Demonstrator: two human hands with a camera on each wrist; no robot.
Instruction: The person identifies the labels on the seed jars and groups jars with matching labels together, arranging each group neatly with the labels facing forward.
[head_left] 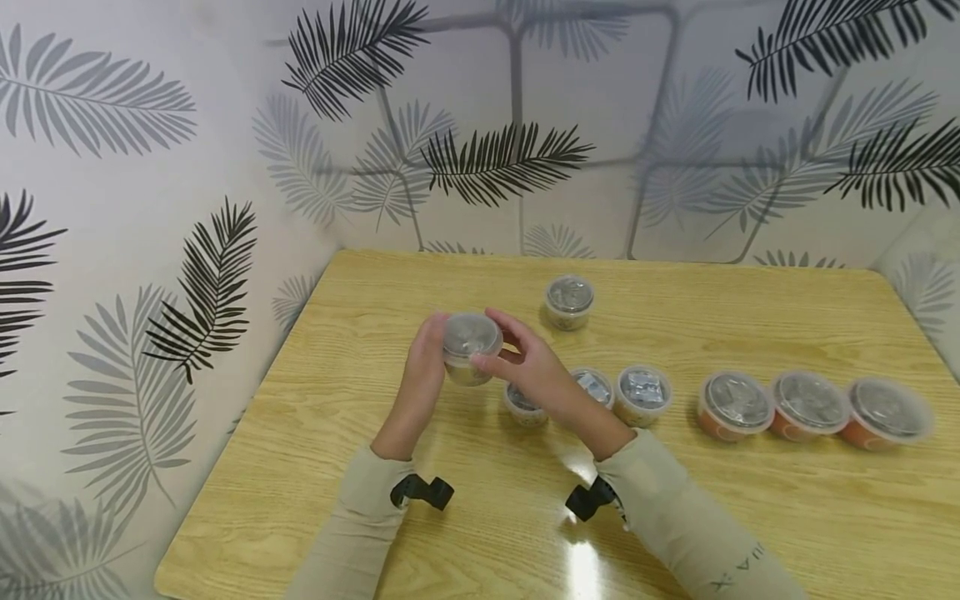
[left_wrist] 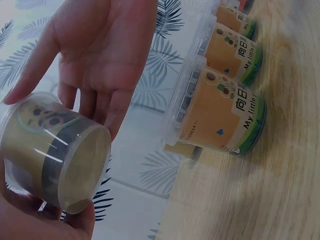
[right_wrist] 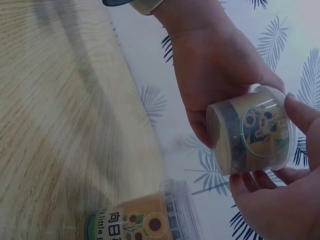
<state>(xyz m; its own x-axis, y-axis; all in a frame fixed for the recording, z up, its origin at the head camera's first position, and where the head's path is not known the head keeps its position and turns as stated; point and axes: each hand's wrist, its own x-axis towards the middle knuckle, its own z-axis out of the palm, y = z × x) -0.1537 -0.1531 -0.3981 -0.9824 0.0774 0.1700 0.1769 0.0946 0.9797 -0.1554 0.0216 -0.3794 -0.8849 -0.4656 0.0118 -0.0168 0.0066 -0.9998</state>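
Observation:
Both hands hold a clear lidded plastic tub (head_left: 471, 337) above the left-middle of the table. Its side carries a sunflower print and a dark band, plain in the right wrist view, where the tub (right_wrist: 252, 132) is tilted. My left hand (head_left: 426, 358) grips it from the left, its fingers partly hidden behind the wall. From the right, my right hand (head_left: 525, 358) grips it, thumb at the lid's edge. In the left wrist view the right hand (left_wrist: 107, 50) shows above the tub and the left hand (left_wrist: 45, 220) below it.
Small lidded tubs stand near the right forearm: one tub (head_left: 525, 407) beneath it, another tub (head_left: 643, 390) to its right. A single tub (head_left: 568, 302) is farther back. Orange tubs (head_left: 737, 406) line up on the right of the wooden table (head_left: 300, 467). Leaf-patterned covering (head_left: 480, 100) rises behind.

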